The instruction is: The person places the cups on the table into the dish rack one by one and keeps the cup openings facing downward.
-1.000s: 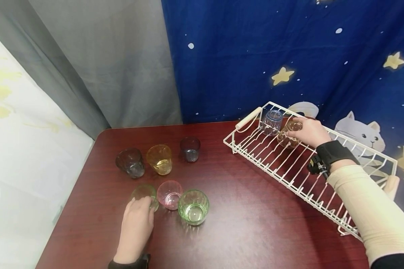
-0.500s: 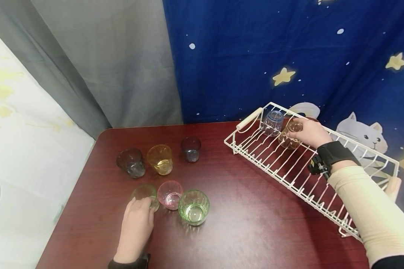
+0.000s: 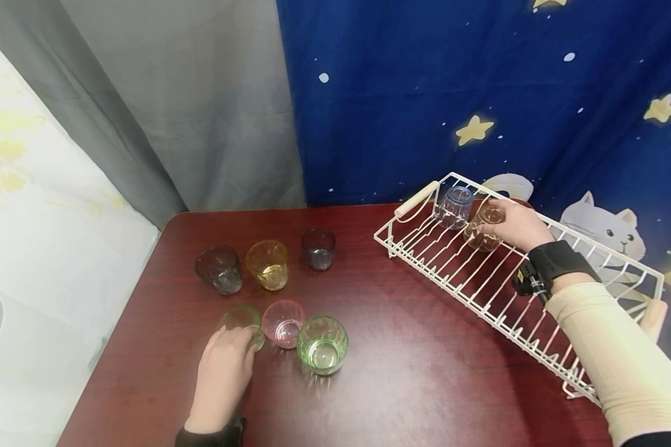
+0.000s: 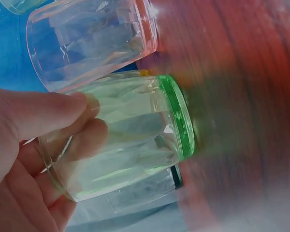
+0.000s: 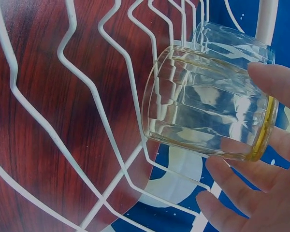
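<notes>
In the head view, my right hand [image 3: 517, 225] holds an amber glass [image 3: 483, 231] upside down in the white wire rack [image 3: 481, 310]. The right wrist view shows the thumb and fingers around the base end of this amber glass [image 5: 208, 104], its mouth against the wires. An upturned blue glass [image 3: 455, 208] stands beside it in the rack. My left hand [image 3: 223, 372] is at a pale green glass [image 3: 240, 318] on the table. Thumb and fingers pinch the rim of that green glass [image 4: 121, 135] in the left wrist view, its base at the tabletop.
Next to the left hand stand a pink glass [image 3: 283, 324] and a brighter green glass [image 3: 322, 345]. Behind them are a dark grey glass [image 3: 220, 270], a yellow glass [image 3: 268, 266] and a dark purplish glass [image 3: 319, 249]. Curtains [image 3: 369, 112] hang behind the table [image 3: 402, 372].
The head view has shifted slightly. Both hands stay at their glasses with almost no motion; the amber glass keeps its place beside the blue one.
</notes>
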A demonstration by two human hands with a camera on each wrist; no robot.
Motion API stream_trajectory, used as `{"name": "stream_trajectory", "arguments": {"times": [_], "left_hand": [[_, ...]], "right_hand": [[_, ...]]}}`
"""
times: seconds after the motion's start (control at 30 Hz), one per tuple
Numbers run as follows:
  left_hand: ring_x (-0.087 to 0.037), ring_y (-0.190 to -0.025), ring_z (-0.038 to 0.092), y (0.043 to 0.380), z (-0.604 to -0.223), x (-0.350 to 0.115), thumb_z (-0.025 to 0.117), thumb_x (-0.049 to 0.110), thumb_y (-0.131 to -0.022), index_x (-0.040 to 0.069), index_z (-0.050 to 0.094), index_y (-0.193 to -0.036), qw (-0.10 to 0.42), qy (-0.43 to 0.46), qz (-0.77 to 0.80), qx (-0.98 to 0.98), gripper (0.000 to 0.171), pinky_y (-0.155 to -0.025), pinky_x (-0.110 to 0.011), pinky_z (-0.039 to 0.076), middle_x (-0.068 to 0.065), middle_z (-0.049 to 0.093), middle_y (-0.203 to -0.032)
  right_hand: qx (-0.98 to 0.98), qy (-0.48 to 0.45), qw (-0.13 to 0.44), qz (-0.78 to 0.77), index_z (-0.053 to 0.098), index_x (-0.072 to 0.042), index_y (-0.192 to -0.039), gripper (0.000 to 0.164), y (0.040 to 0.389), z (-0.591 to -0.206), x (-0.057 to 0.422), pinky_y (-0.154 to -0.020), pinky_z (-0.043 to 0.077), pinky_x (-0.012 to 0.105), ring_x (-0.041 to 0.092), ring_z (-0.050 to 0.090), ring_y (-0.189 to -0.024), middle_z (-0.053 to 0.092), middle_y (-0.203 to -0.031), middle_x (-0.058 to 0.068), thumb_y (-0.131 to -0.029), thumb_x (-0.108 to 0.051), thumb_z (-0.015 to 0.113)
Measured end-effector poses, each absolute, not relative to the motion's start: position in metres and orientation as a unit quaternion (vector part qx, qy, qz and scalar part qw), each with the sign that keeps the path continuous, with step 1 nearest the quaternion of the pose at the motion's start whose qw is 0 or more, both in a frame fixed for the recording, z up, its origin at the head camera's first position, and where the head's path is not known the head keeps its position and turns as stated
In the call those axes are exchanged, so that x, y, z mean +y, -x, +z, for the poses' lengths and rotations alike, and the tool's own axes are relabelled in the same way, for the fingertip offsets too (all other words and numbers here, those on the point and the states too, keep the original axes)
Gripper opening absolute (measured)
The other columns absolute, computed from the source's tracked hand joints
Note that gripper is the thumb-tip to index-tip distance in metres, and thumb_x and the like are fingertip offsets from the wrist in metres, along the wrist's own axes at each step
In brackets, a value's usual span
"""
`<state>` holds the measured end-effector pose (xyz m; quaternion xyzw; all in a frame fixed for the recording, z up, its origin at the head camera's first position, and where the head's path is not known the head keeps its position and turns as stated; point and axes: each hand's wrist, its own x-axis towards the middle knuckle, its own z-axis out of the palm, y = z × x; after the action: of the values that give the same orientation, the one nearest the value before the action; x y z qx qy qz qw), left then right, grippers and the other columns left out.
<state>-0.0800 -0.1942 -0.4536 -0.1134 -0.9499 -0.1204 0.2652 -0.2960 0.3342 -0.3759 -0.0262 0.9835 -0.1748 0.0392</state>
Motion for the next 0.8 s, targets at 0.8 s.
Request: {"name": "stream_trajectory", "arguments": {"times": [0.8], "left_hand": [[-0.031, -0.078, 0.065, 0.085, -0.438, -0.206, 0.076, 0.003, -0.074, 0.002, 0.069, -0.099, 0.280, 0.094, -0.121, -0.948, 0.026, -0.081, -0.043, 0.049, -0.012, 0.070, -0.082]], "right_hand": [[0.978, 0.027, -0.075, -0.191, 0.044, 0.000, -0.141, 0.074, 0.281, -0.353, 0.281, -0.099, 0.032, 0.067, 0.056, 0.032, -0.126, 0.035, -0.140, 0.036, -0.083, -0.039, 0.071]]}}
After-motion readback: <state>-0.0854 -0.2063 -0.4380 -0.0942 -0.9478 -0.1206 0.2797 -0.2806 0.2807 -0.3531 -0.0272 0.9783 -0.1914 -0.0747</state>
